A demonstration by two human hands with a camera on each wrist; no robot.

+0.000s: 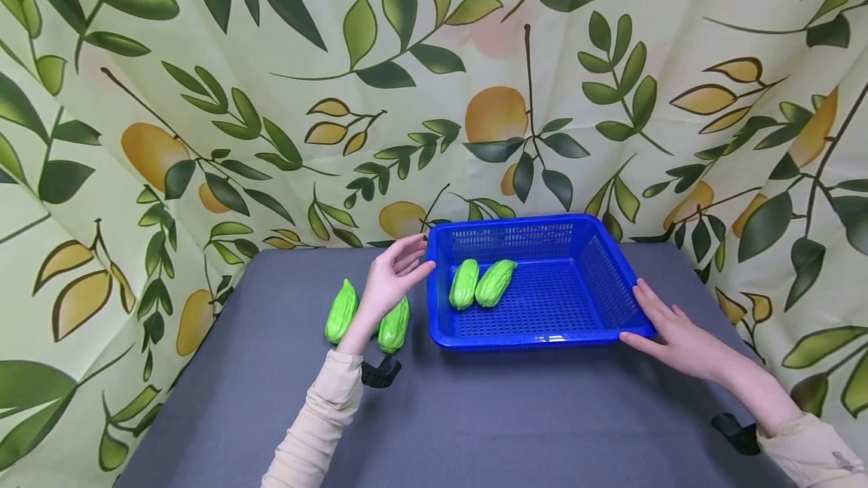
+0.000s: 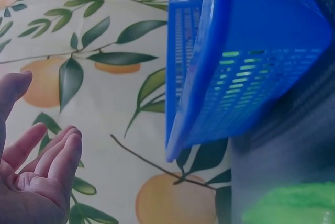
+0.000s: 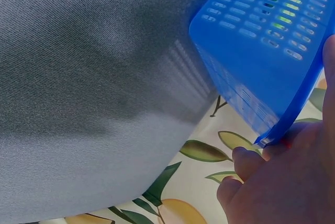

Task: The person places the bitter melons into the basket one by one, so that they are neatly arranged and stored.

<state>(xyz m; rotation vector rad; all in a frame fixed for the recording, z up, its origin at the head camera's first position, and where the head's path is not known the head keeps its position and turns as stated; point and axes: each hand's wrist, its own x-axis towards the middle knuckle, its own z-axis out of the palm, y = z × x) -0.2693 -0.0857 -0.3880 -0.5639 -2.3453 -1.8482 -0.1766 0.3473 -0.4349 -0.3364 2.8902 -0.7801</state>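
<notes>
A blue plastic basket [image 1: 542,339] with perforated walls stands on the table, with two light-green ribbed bitter melons [image 1: 464,285] lying in its left part. Beside its left rim is my left hand [image 1: 393,277], fingers loosely bent and holding nothing; the left wrist view shows a gap between that hand [image 2: 44,177] and the basket [image 2: 251,67]. Two more bitter melons [image 1: 341,312] lie on the table near the left wrist, one partly hidden by it. My right hand [image 1: 678,333] touches the basket's right rim near the front corner, fingers spread and fairly straight.
The table [image 1: 488,420] has a grey cloth top. A leaf-and-fruit patterned curtain [image 1: 420,119] hangs behind and at both sides, close to the basket's back wall. Each wrist wears a black band [image 1: 381,373].
</notes>
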